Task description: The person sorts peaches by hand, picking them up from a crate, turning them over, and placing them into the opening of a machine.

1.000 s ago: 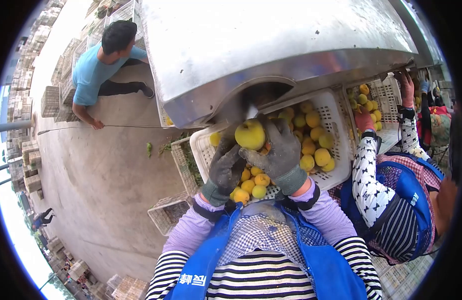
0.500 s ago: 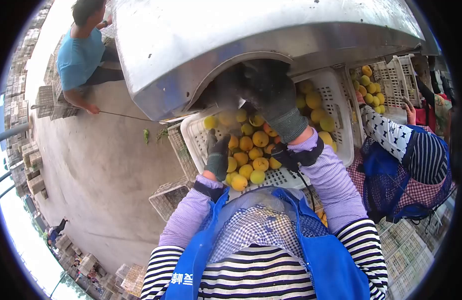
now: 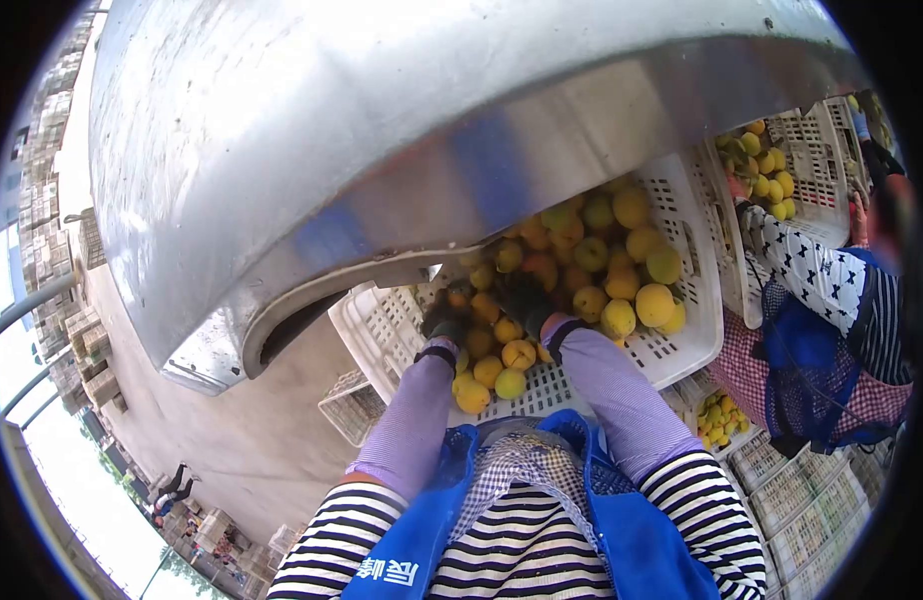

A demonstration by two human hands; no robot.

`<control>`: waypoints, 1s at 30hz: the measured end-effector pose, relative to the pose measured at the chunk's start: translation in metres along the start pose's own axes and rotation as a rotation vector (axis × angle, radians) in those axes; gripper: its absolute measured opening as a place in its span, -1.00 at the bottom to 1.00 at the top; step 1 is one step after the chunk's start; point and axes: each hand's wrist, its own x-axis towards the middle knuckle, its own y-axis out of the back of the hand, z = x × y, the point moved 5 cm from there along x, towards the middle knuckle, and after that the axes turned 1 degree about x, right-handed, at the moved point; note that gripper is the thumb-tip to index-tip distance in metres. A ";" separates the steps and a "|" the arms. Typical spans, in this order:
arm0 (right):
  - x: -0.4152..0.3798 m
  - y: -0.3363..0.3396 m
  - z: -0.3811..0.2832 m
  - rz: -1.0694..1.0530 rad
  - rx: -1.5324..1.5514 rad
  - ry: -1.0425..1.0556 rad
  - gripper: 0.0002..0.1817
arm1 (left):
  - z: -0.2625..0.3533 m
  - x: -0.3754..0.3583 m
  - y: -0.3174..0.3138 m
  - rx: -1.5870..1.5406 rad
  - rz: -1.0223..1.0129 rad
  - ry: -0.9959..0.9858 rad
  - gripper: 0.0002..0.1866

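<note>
A white plastic crate (image 3: 704,318) in front of me holds many yellow-orange peaches (image 3: 637,305), some tinged green. My left hand (image 3: 445,318), in a dark glove, reaches down among the peaches on the crate's left side. Close by, my right hand (image 3: 527,303), gloved too, is sunk among peaches near the middle. The fingers of both hands are dark, blurred and partly hidden by fruit, so their grip does not show. Over the crate's far side hangs a large metal hood (image 3: 402,110) with a curved cut-out in its lower edge.
On the right, a co-worker's patterned sleeve (image 3: 802,262) reaches toward another crate (image 3: 827,190) with peaches. Below it are stacked crates (image 3: 802,500) and more fruit (image 3: 720,418). A small crate (image 3: 352,408) stands left of mine. Concrete floor (image 3: 202,430) stretches left toward crate stacks.
My right hand has come down from the hood's opening into the peaches. My left hand has moved in among the fruit. The view has shifted; the person in blue is out of sight.
</note>
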 end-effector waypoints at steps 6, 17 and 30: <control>-0.054 0.088 0.023 0.015 0.781 -0.180 -0.49 | 0.019 -0.041 0.036 -0.615 0.089 -0.448 -0.30; -0.145 0.264 -0.031 0.661 0.981 -0.106 0.06 | 0.036 -0.254 0.145 -1.168 -0.290 -0.792 -0.41; -0.078 0.349 -0.054 1.002 0.490 -0.245 -0.16 | 0.021 -0.282 0.223 -0.521 0.655 -1.223 -0.59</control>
